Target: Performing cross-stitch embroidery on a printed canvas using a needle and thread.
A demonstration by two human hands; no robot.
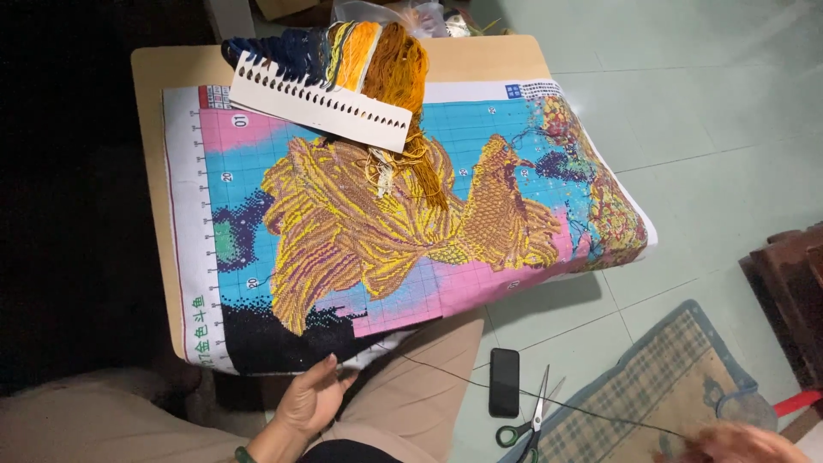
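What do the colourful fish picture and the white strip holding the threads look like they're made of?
The fish picture looks like woven cloth stitched with matte thread: it drapes over the table edge and shows a fine grid of stitches. The white strip seems stiff card or thin plastic, flat with punched holes; which one is hard to tell.

One head-worn camera looks steeply down from close above the lap. The cross-stitch canvas (403,214) on the worktop (171,64) fills the middle, with tiled floor (703,111) to the right.
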